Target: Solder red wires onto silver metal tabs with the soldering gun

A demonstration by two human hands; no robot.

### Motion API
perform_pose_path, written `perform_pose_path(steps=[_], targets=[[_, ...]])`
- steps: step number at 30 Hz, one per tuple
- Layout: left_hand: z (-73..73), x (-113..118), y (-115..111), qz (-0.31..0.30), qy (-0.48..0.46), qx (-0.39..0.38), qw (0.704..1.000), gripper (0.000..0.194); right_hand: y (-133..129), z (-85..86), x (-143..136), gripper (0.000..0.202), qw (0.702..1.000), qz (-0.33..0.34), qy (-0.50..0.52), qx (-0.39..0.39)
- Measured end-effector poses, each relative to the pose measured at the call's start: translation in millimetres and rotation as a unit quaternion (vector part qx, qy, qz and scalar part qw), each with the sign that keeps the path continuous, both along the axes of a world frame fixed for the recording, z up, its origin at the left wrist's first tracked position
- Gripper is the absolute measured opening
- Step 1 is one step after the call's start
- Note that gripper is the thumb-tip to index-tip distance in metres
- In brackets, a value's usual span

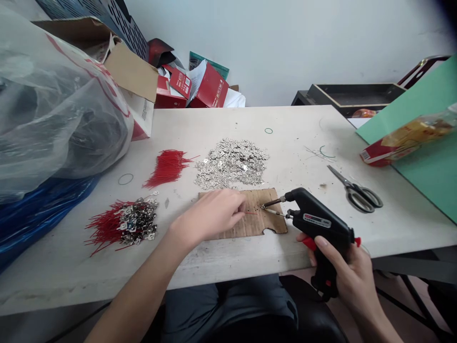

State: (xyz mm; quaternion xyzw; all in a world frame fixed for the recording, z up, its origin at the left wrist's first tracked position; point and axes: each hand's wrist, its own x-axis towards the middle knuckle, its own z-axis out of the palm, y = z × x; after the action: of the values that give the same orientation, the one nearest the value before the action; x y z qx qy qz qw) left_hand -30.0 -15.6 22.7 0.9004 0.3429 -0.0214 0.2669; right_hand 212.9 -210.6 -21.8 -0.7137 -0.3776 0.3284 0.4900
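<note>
My right hand (pixel 352 269) grips a black soldering gun (pixel 321 228) with a red trigger. Its tip points left, over a scorched piece of cardboard (pixel 232 228). Above that cardboard my left hand (pixel 214 212) is closed in a pinch on a thin red wire (pixel 252 213), whose end sticks out toward the gun's tip. Whether wire and tip touch I cannot tell. Behind the cardboard lies a heap of small silvery metal tabs (pixel 233 162). A bundle of red wires (pixel 167 167) is left of it. Nearer me on the left is a pile of wires with tabs on their ends (pixel 123 221).
Scissors (pixel 357 190) lie on the right of the white table (pixel 228 267), near a plastic bottle (pixel 407 138) on a green board (pixel 424 181). Large plastic bags (pixel 60 109) and an open carton (pixel 132 71) crowd the left. Red boxes (pixel 210 85) stand at the back.
</note>
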Motion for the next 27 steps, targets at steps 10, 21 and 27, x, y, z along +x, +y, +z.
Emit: perform_pose_path(steps=[10,21,27], targets=[[-2.3,-1.7,0.3,0.002,-0.004,-0.011,1.000,0.016,-0.4,0.4,1.6,0.047,1.000,0.002,-0.001,-0.025],[1.3,-1.0,0.8,-0.001,0.002,-0.027,1.000,0.017,-1.0,-1.5,1.9,0.046,1.000,-0.004,0.016,-0.018],[1.0,-1.0,0.4,-0.005,0.005,-0.009,1.000,0.015,-2.3,-1.5,0.7,0.044,0.999,-0.014,0.034,-0.030]])
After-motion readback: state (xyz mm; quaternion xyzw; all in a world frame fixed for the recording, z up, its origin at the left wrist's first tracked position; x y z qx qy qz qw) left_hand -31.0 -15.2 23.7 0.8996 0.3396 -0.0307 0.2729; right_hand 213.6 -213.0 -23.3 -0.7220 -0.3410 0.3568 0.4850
